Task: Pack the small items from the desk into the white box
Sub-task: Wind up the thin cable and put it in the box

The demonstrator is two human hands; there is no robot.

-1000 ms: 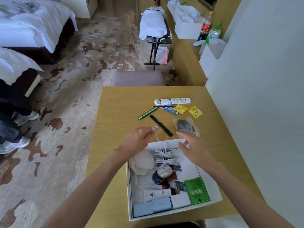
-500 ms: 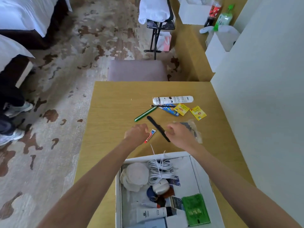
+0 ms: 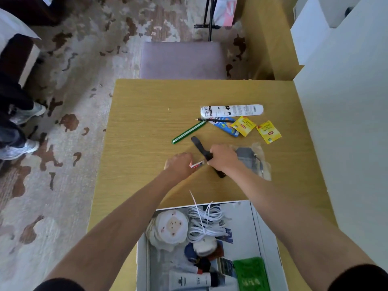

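My left hand [image 3: 178, 165] is closed on a small red-and-white tube [image 3: 198, 164] at mid-desk. Just to its right, my right hand [image 3: 223, 158] grips a black comb [image 3: 199, 147], whose ends stick out on both sides of the fist. Beyond the hands lie a green pen [image 3: 188, 132], a white tube [image 3: 231, 110], a blue packet [image 3: 225, 126] and two yellow sachets [image 3: 244, 126]. A clear bag with a dark item [image 3: 255, 159] sits right of my right hand. The white box [image 3: 263, 225] at the near edge holds a white cable [image 3: 204, 222], a round pad, tubes and a green pack.
A wooden desk [image 3: 147, 122] abuts a white wall [image 3: 346, 122] on the right. A mauve chair seat [image 3: 182, 59] stands beyond the desk's far edge. Another person's shoes [image 3: 23, 131] are on the patterned carpet at left.
Both hands moved away from the box toward mid-desk. The right hand closed on the black comb. The left hand kept hold of the small tube. The camera tilted downward.
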